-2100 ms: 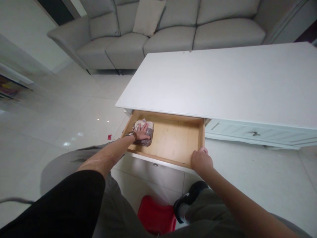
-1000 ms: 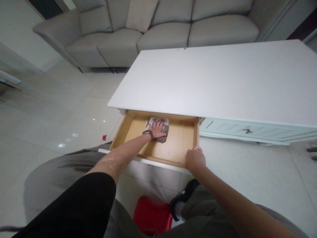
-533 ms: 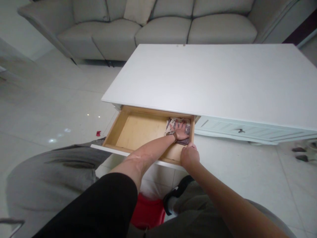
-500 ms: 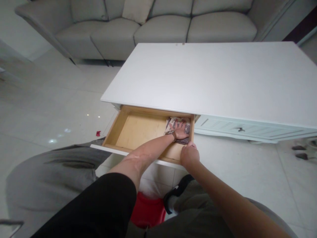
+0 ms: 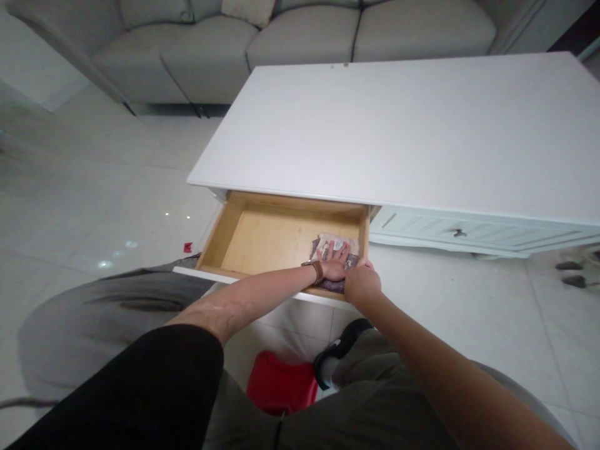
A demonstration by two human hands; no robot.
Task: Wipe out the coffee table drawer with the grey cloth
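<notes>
While left hand (image 5: 334, 267) lies spread on cloth (image 5: 353, 247), right hand (image 5: 362, 284) grips drawer (image 5: 269, 237).

Soft, dim light, small glints on the floor (image 5: 122, 215), shadow beneath the sofa (image 5: 201, 59), smeary left edge.

Two hands (image 5: 334, 267) (image 5: 363, 284) — one cloth (image 5: 332, 286), one open drawer (image 5: 265, 240)

The folded cloth (image 5: 354, 252), patterned in cream and purplish brown, lay flat on the bottom of the drawer (image 5: 262, 237), toward its near right corner. The drawer stood pulled out, its inside pale yellowish wood, its front panel white.
</notes>
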